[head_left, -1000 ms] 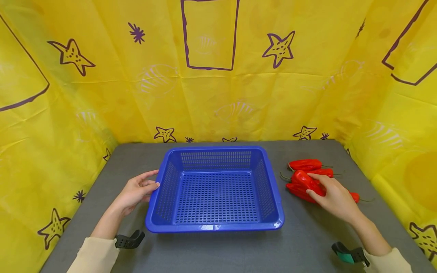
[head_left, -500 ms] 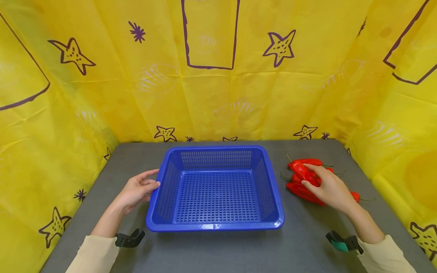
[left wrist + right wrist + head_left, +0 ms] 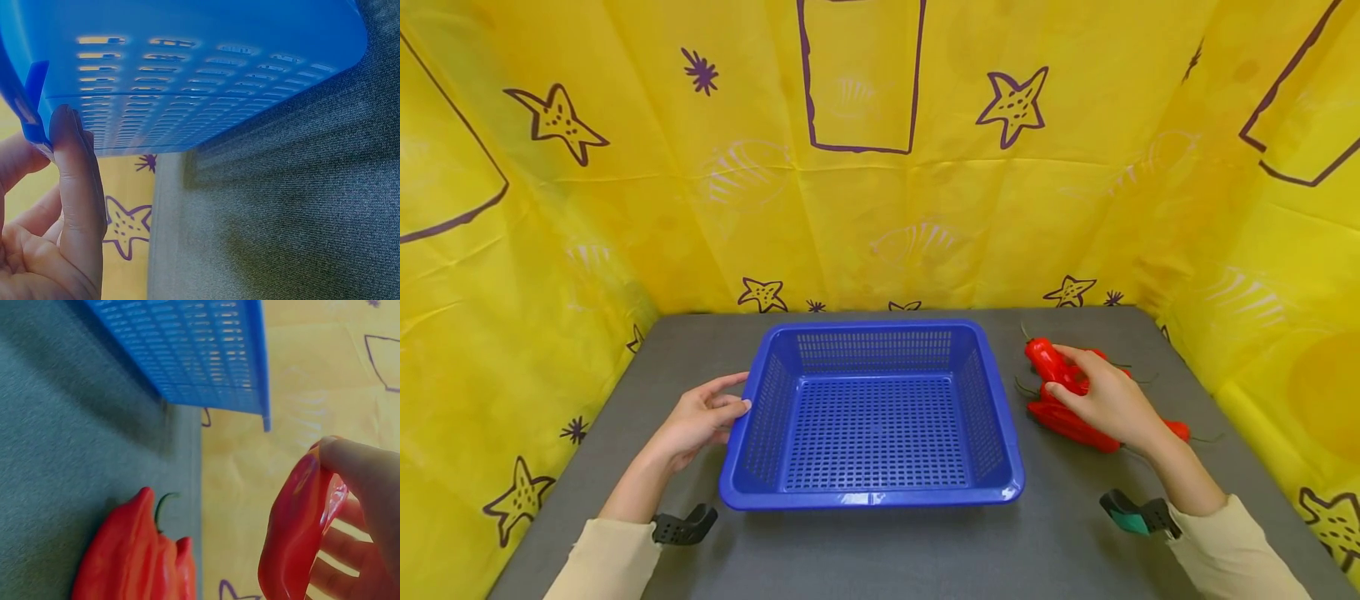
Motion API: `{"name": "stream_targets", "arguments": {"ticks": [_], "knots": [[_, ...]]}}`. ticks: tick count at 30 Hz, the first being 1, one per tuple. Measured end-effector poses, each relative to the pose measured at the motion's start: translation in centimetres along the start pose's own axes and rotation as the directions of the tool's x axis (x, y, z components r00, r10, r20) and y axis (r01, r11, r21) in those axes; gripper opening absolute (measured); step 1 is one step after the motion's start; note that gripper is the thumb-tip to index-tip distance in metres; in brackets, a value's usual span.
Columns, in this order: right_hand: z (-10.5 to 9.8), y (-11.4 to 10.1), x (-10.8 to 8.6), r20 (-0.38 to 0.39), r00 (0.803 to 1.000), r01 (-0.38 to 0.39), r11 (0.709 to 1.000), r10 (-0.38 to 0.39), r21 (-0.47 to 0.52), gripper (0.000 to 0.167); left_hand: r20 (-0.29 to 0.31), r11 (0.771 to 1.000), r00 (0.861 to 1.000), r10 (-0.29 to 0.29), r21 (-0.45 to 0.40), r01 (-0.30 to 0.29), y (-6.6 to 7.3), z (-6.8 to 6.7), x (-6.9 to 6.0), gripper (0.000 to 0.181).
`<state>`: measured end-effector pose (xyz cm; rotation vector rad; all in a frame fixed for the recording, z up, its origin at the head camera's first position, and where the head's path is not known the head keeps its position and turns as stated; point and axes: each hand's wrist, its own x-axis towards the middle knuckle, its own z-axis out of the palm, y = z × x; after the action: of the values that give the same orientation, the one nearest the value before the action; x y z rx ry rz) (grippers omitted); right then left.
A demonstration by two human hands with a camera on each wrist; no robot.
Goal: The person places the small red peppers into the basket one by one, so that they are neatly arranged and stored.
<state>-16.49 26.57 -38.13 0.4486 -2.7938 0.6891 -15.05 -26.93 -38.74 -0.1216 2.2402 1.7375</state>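
Note:
A blue plastic basket (image 3: 872,499) with slotted walls stands mid-table, nothing lying in it. My left hand (image 3: 694,423) pinches its left rim, the thumb on the rim and fingers underneath, as the left wrist view shows. My right hand (image 3: 1111,398) holds a red pepper (image 3: 1045,357) between thumb and fingers, its green stem pointing away to the upper left. In the right wrist view that pepper (image 3: 290,531) is up off the table. Several other red peppers (image 3: 1071,427) lie beneath and around the right hand, partly hidden by it.
The grey tabletop (image 3: 917,554) extends in front of the basket and on both sides. A yellow cloth (image 3: 865,233) with starfish drawings hangs behind the table and along its left and right sides. Each wrist wears a black strap.
My right hand has moved left and away from me, carrying the red pepper up off the other peppers and turning its stem end farther away. The left hand and basket stay put.

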Motion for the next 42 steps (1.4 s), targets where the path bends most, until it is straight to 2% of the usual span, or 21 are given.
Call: {"name": "stream_targets", "arguments": {"ticks": [7, 16, 29, 42], "knots": [[-0.4, -1.0, 1.0, 0.035, 0.999, -0.004, 0.999, 0.003, 0.043, 0.058, -0.013, 1.000, 1.000, -0.001, 0.026, 0.001, 0.1, 0.0, -0.1, 0.065], [-0.6, -2.5, 2.1, 0.048, 0.999, -0.002, 0.998, -0.001, 0.064, 0.058, -0.013, 1.000, 1.000, -0.007, 0.015, 0.007, 0.2, 0.1, -0.1, 0.064], [-0.2, -4.8, 4.1, 0.106, 0.994, -0.041, 0.994, 0.030, 0.098, 0.061, -0.016, 1.000, 1.000, -0.002, 0.030, 0.003, 0.1, 0.0, -0.1, 0.065], [0.4, -7.4, 5.8, 0.152, 0.988, -0.061, 0.982, 0.033, 0.179, 0.061, -0.010, 1.000, 1.000, 0.001, 0.026, -0.001, 0.0, -0.1, -0.1, 0.065]]}}
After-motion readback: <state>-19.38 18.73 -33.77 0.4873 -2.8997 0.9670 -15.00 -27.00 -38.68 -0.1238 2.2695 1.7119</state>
